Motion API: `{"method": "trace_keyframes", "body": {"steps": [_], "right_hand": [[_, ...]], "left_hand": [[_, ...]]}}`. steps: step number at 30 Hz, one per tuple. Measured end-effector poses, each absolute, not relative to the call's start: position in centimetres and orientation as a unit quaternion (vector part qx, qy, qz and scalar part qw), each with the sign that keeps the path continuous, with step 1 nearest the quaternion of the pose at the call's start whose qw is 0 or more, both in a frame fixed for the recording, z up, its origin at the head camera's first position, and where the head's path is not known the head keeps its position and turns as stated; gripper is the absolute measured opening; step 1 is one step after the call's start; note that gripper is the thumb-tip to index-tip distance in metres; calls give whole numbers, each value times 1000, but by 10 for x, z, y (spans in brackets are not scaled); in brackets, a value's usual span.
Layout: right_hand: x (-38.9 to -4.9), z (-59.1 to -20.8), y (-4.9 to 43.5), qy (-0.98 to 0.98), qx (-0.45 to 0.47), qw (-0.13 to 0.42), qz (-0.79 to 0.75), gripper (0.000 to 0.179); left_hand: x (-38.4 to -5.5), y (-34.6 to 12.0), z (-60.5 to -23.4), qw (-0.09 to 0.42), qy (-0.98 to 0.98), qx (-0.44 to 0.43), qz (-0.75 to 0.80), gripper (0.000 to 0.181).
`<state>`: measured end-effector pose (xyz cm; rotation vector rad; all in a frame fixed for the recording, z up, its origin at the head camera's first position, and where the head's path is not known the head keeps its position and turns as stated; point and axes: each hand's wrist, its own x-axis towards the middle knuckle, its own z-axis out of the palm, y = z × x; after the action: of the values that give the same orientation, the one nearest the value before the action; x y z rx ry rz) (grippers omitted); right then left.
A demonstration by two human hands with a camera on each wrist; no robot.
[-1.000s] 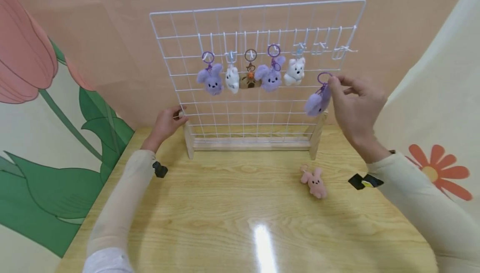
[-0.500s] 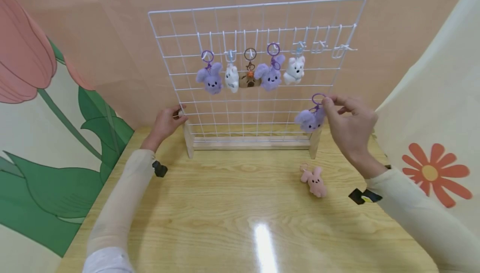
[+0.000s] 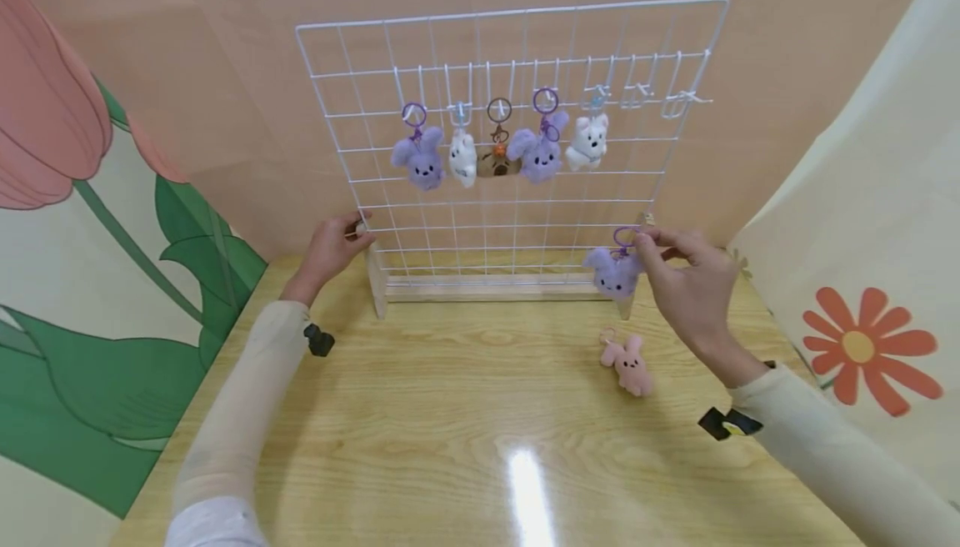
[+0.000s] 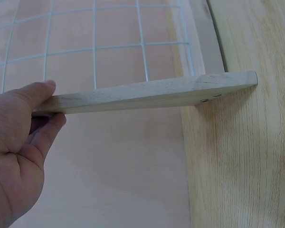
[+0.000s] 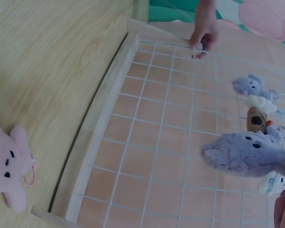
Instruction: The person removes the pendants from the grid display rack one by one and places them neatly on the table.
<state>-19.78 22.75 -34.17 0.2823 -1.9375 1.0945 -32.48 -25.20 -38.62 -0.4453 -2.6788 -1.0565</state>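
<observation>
With thumb and fingers, my right hand [image 3: 693, 280] pinches the purple ring of a purple plush keychain [image 3: 615, 273], which dangles before the rack's right wooden post. In the right wrist view that plush [image 5: 247, 154] shows close up, the hand mostly out of frame. My left hand [image 3: 333, 247] grips the top of the left wooden post [image 4: 152, 92], thumb on one side and fingers on the other. The white wire grid rack [image 3: 480, 201] stands upright between both hands. Below my right hand, a pink plush keychain [image 3: 630, 366] lies on the table.
Several keychains hang on the grid's hooks: a purple plush [image 3: 422, 162], a white one [image 3: 462, 157], a brown one [image 3: 499, 162], another purple one [image 3: 537, 153] and a white bear [image 3: 588, 143]. Bare hooks [image 3: 681, 102] are at the right end. The wooden table [image 3: 420, 414] extends in front.
My right hand has lowered the purple plush keychain from near the hooks on the right to the height of the rack's base, slightly leftward. My left hand stays on the post.
</observation>
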Motion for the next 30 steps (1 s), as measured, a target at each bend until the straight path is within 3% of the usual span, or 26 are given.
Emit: {"method": "trace_keyframes", "body": {"steps": [30], "right_hand": [[-165, -403, 243, -845, 139, 312, 411, 4]], "left_hand": [[-325, -252, -385, 120, -915, -152, -353, 42]]}}
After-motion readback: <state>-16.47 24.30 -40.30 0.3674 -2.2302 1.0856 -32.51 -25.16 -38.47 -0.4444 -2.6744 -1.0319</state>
